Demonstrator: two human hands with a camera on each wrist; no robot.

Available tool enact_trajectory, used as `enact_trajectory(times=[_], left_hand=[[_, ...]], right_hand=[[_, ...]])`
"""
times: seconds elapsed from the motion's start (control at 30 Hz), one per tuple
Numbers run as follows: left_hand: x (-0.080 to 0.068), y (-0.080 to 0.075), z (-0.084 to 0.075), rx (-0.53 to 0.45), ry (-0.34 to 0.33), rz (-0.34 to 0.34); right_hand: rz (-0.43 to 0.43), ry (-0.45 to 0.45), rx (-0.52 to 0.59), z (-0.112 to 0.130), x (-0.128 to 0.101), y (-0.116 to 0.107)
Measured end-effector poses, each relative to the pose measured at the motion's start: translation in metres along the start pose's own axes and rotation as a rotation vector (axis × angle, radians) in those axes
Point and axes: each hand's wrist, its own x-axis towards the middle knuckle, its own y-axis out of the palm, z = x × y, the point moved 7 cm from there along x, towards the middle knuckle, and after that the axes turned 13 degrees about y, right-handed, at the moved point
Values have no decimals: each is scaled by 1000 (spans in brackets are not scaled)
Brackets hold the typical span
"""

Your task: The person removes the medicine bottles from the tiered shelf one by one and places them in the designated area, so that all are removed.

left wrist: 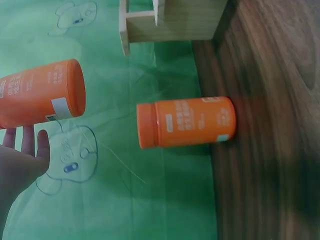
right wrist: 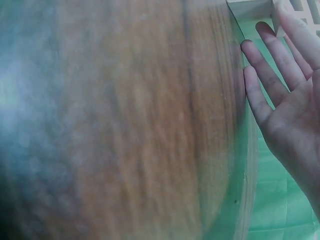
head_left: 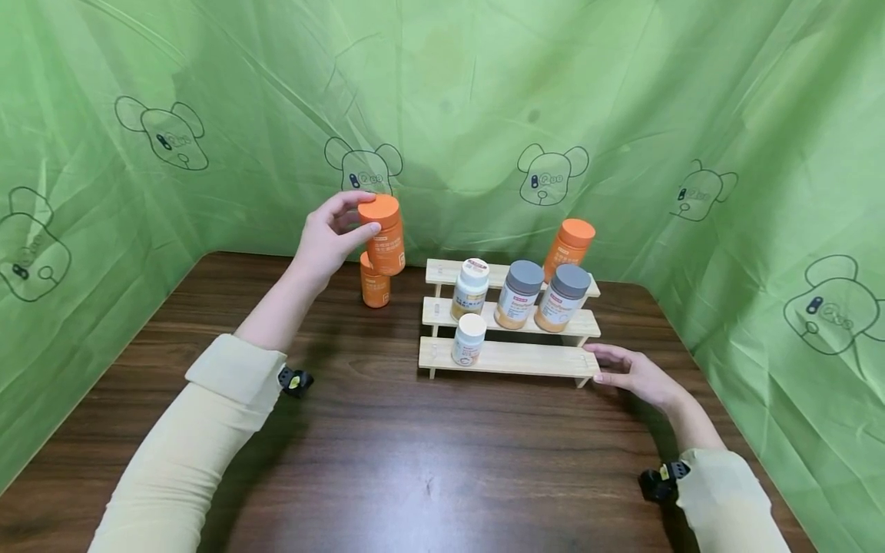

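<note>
My left hand (head_left: 332,234) grips a large orange bottle (head_left: 383,233) by its cap end, holding it in the air left of the wooden step shelf (head_left: 512,358). In the left wrist view the held bottle (left wrist: 40,95) hangs above a smaller orange bottle (left wrist: 186,121). That smaller orange bottle (head_left: 375,286) stands on the table just below it. My right hand (head_left: 625,372) rests flat with straight fingers against the right end of the shelf's bottom step. The right wrist view shows those fingers (right wrist: 272,80) straight beside the shelf's corner (right wrist: 250,9).
On the shelf stand two white-capped bottles (head_left: 469,288) (head_left: 468,339), two grey-capped bottles (head_left: 519,294) (head_left: 562,297) and an orange bottle (head_left: 568,247) on the top step. Green sheeting (head_left: 484,100) walls the dark wooden table (head_left: 415,461) on three sides.
</note>
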Motion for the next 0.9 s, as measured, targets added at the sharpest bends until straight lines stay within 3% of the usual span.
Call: enact_trajectory(times=[0.3, 0.5, 0.73, 0.9], left_hand=[[-11, -33, 25, 120, -17, -58], [-21, -53, 42, 191, -64, -84], [-33, -65, 42, 242, -121, -100], [-38, -75, 68, 269, -160, -89]], right_hand=[[-7, 6, -9, 0, 1, -1], [-27, 12, -19, -3, 1, 0], [-13, -15, -17, -1, 0, 0], [7, -18, 6, 0, 1, 0]])
